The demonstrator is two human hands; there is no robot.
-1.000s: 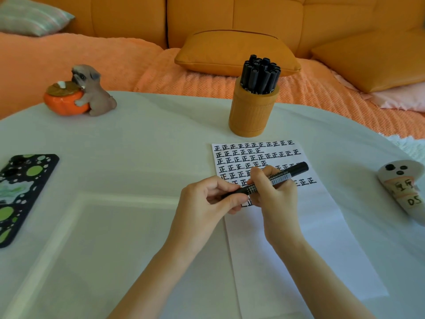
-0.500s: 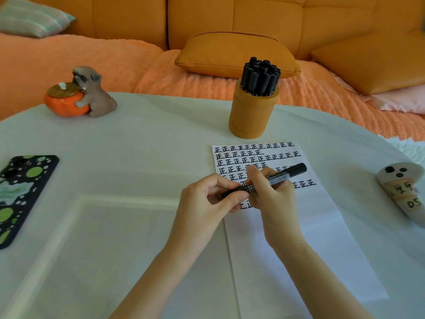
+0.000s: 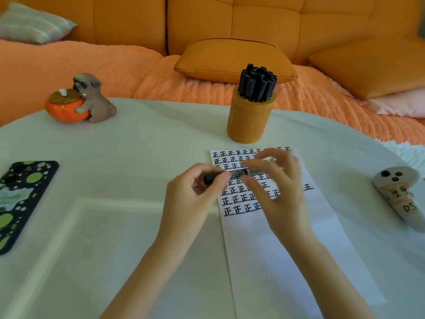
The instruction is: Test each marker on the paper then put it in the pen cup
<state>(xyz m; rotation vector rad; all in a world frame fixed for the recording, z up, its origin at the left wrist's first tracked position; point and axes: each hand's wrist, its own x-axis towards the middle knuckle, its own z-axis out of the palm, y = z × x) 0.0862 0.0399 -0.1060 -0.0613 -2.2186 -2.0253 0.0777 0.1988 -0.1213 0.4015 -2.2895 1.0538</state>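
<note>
One marker point(image 3: 239, 174): left hand point(image 3: 195, 194) pinches its dark end; right hand point(image 3: 281, 187) fingers fanned, blurred, grip unclear. Risk: slips, inks paper point(image 3: 299, 249); crowded pen cup point(image 3: 250, 120) jams.

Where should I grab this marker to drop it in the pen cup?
Pinch the marker mid-barrel, on the patterned band, from above with the right hand. It lies level, crosswise over the paper; the left hand wraps its black left end, leaving the middle bare.
</note>
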